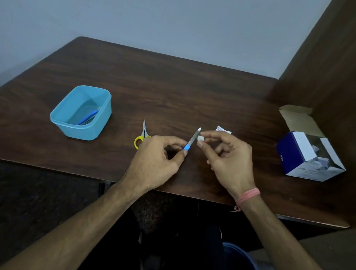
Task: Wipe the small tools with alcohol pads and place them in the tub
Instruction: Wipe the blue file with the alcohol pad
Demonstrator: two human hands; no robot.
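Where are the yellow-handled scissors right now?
In the head view the scissors lie on the table, left of centre, between the blue tub and the left hand, which hides part of their handle.

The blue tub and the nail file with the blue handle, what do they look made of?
Light blue rectangular tub: seemingly plastic, since its thin walls are slightly see-through with a smooth moulded rim. Blue-handled nail file, pinched by the left hand: the blade looks like dull grey metal, the handle glossy plastic, though blur leaves that open.

Head-worn view, down over table (176, 88)
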